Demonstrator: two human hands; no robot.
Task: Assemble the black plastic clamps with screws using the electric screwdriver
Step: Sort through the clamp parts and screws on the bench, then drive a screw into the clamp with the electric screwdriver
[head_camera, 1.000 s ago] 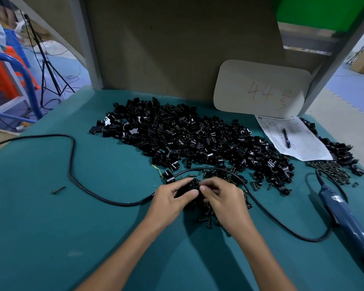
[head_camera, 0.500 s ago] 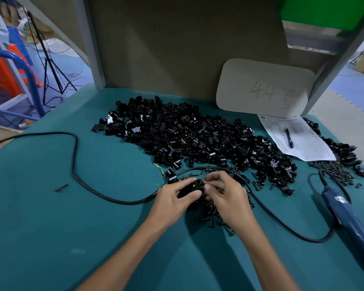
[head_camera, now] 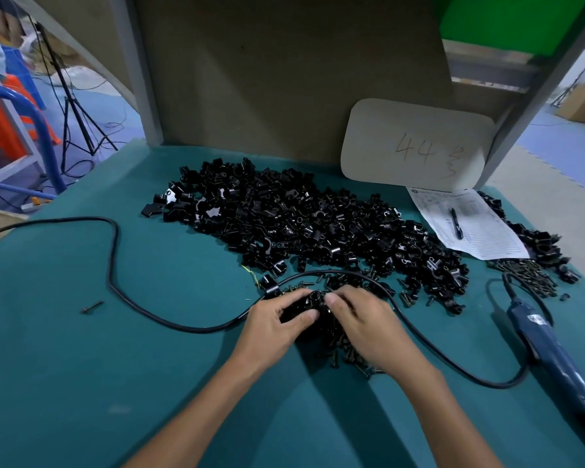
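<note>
My left hand point(head_camera: 275, 320) grips a black plastic clamp point(head_camera: 313, 298) just in front of the big heap of black clamps point(head_camera: 318, 224). My right hand point(head_camera: 362, 319) meets it from the right, its fingertips curled onto the same clamp; whether they hold a screw is hidden. Loose dark screws point(head_camera: 348, 356) lie under and beside my right hand. The blue electric screwdriver point(head_camera: 554, 349) lies untouched on the mat at the right, its black cable point(head_camera: 115, 265) looping round behind my hands.
The green table mat point(head_camera: 81, 366) carries a lone screw point(head_camera: 92, 307) at the left. A second pile of screws point(head_camera: 527, 275) and clamps sits at the right by a paper sheet point(head_camera: 470, 224) with a pen. A cardboard sign point(head_camera: 416, 146) leans against the back panel.
Both hands have shifted slightly away from me towards the heap, still together on the clamp. The screwdriver and cable have not moved.
</note>
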